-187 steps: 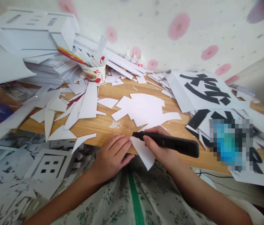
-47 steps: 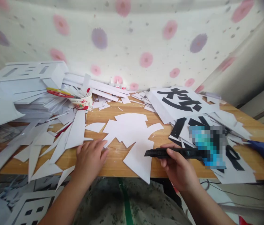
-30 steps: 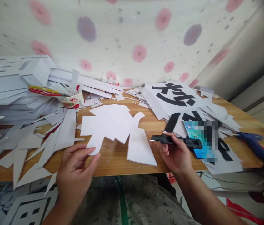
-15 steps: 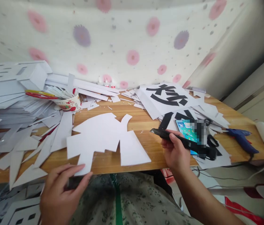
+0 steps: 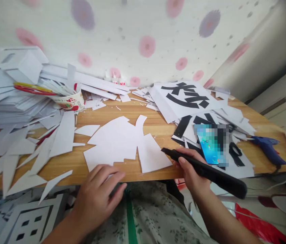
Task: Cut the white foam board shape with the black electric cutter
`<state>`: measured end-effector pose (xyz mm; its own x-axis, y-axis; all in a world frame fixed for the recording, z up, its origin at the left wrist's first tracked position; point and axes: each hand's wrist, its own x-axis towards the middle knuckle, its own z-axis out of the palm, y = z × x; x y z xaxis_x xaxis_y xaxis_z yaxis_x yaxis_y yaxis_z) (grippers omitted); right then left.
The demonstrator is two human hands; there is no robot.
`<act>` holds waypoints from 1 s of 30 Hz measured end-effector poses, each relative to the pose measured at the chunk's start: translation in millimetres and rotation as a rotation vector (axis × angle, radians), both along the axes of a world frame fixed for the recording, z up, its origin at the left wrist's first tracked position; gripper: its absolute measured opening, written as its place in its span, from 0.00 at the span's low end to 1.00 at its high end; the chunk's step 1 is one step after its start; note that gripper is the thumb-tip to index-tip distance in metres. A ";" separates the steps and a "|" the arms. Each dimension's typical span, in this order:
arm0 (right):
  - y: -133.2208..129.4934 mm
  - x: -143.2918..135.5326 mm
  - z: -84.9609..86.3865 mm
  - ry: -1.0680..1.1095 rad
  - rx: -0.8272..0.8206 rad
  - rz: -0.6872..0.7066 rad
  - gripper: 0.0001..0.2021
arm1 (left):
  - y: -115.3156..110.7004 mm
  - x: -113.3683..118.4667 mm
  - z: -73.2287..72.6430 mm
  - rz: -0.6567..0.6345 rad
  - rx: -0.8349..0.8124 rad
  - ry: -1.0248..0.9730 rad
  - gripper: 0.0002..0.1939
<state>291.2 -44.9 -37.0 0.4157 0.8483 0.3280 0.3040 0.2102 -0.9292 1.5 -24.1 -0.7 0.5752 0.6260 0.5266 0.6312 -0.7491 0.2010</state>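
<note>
A white foam board cutout (image 5: 114,142) with stepped edges and a curved upper side lies near the table's front edge. My left hand (image 5: 104,189) rests over its lower tab, fingers stretched and thumb apart; the tab is mostly hidden beneath. My right hand (image 5: 193,171) is wrapped around a black utility knife (image 5: 209,173), its tip pointing left close to the cutout's right corner. Beside that hand lies a phone (image 5: 207,145) with its screen lit, partly pixelated, on sheets with bold black shapes.
White scraps (image 5: 23,145) and stacked boards (image 5: 8,98) crowd the left. A paper cup (image 5: 73,101) holds strips and coloured handles. A printed sheet (image 5: 183,98) with a large black character lies at back right. A blue glue gun (image 5: 268,149) lies at the right edge.
The view has tipped downward. My left hand and the cutout have shifted right, and loose white scraps now show to the left. The knife's rear end has swung lower.
</note>
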 end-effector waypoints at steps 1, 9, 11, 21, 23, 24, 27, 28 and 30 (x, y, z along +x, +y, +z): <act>0.4 -3.0 1.2 -0.020 -0.017 -0.001 0.12 | 3.9 8.7 2.4 -0.044 -0.029 0.061 0.09; 5.0 -23.2 10.1 0.085 -0.068 -0.054 0.11 | 28.4 45.8 -1.1 -0.068 -0.146 0.240 0.14; 6.7 -21.9 9.0 0.125 -0.060 -0.042 0.11 | 29.8 48.7 -2.5 -0.073 -0.144 0.226 0.12; 45.9 -17.8 28.3 -0.074 0.015 0.080 0.14 | 44.0 75.1 13.7 -0.103 -0.305 0.370 0.09; 51.6 -19.5 30.1 -0.172 0.005 0.077 0.15 | 54.3 74.5 15.5 -0.147 -0.351 0.374 0.09; 53.0 -20.6 29.8 -0.216 -0.008 0.077 0.14 | 59.4 73.5 14.8 -0.147 -0.351 0.369 0.09; 53.1 -24.4 27.1 -0.293 -0.067 0.114 0.11 | 70.0 70.7 7.3 -0.096 -0.298 0.341 0.13; 52.5 -25.8 26.6 -0.309 -0.075 0.117 0.11 | 71.3 70.3 3.7 -0.084 -0.289 0.335 0.15; 51.6 -28.8 27.3 -0.334 -0.057 0.101 0.10 | 71.3 70.2 -2.9 -0.080 -0.301 0.330 0.19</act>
<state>262.4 6.7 -9.7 0.2068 0.9004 0.3827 0.5731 0.2056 -0.7933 71.7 47.2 -3.6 0.7346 0.6698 0.1086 0.6404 -0.7372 0.2155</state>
